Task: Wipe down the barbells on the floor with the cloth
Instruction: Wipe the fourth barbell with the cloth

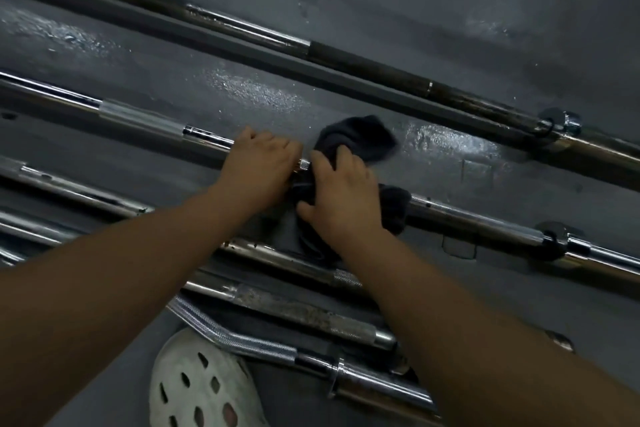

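On the glossy grey painted floor (415,28), a long chrome steel barbell (138,120) with knurled patches is lying diagonally, and both hands are sitting at its middle. The left hand (263,163) is curling its fingers over the smooth shaft, gripping it. Just beside it, the right hand (341,198) is clutching a crumpled dark fabric cloth (360,139) that is bunching around the same bar. A darker, tarnished barbell (363,62) is lying farther off, while a zigzag knurled curl bar (242,336) and a white perforated rubber clog (194,385) are sitting nearest.
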`<state>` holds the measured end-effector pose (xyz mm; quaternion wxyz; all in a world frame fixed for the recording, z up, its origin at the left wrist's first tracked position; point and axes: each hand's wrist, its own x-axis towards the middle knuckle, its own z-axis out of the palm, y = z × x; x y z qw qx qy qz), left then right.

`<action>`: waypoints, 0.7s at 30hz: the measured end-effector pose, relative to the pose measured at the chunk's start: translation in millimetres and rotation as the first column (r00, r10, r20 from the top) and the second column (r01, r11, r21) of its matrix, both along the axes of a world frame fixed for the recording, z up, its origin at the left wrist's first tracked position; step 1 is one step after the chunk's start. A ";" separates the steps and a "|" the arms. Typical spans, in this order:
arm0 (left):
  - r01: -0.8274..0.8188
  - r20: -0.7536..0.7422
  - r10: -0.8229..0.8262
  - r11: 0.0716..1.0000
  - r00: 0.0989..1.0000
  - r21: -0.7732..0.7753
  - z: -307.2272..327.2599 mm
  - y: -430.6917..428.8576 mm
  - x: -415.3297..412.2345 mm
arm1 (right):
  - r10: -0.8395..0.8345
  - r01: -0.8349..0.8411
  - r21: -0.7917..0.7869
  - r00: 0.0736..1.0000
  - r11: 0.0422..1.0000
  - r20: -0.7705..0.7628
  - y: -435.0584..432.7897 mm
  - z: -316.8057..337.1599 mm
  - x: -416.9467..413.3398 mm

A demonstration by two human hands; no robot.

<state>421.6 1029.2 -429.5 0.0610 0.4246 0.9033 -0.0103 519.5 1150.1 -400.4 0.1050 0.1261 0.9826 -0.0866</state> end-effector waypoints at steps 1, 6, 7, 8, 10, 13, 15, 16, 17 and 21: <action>-0.002 0.043 0.005 0.997 0.999 -0.072 7.6 5.1 -6.6 | 0.007 -0.007 0.014 1.000 1.000 0.015 4.0 1.7 -2.3; 0.052 0.322 0.057 0.946 0.945 -0.319 24.0 32.9 -42.1 | -0.166 0.164 0.027 0.979 0.986 0.118 115.4 28.4 66.4; 0.072 0.346 0.054 0.938 0.937 -0.339 23.0 36.1 -47.0 | -0.234 0.233 0.030 0.959 0.972 0.157 136.9 35.2 82.6; 0.080 0.353 0.051 0.934 0.934 -0.349 21.8 36.8 -49.2 | -0.294 0.292 0.041 0.937 0.956 0.191 152.5 39.1 90.8; 0.062 0.320 0.044 0.947 0.946 -0.316 19.9 35.5 -45.8 | -0.348 0.348 0.039 0.912 0.937 0.219 160.5 39.7 84.7; 0.014 0.191 0.030 0.974 0.981 -0.225 16.0 30.7 -34.1 | -0.249 0.247 -0.188 0.968 0.950 0.017 110.6 31.3 35.2; -0.029 0.165 0.063 0.980 0.984 -0.199 13.7 25.3 -29.3 | -0.262 0.214 -0.384 0.962 0.898 -0.076 55.9 25.0 4.5; -0.056 0.168 0.090 0.979 0.982 -0.196 12.8 21.8 -26.8 | -0.265 0.199 -0.424 0.959 0.883 -0.102 32.9 21.6 -4.3; -0.074 0.165 0.105 0.981 0.981 -0.181 11.9 18.1 -23.5 | -0.233 0.173 -0.391 0.966 0.904 -0.112 16.9 19.5 -7.3; -0.004 0.132 0.003 1.000 0.991 0.007 7.6 -3.9 -6.3 | -0.082 0.078 -0.167 0.997 0.983 -0.017 56.3 12.6 29.0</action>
